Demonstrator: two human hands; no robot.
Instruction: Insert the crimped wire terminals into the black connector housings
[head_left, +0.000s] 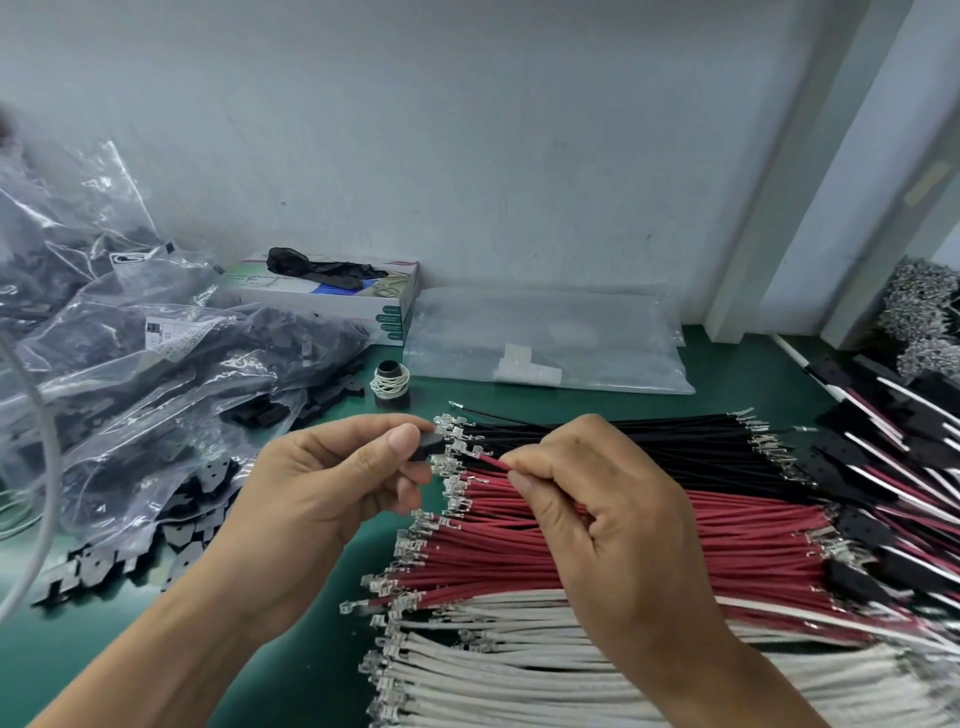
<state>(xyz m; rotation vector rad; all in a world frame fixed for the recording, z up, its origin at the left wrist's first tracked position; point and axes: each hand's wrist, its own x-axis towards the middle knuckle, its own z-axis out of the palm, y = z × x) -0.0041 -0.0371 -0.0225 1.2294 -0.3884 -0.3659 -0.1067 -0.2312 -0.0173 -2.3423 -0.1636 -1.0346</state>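
Head view: left hand (332, 483) pinches a black housing (430, 447); right hand (597, 499) pinches a red wire (491, 462). Misaligned, its terminal could jam or bend.

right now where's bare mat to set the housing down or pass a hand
Bare green mat shows between the loose black housings and the wire terminals, under the left hand. A smaller patch lies between the rubber-band spool and the black wires. The right, with its wire rows, is crowded.
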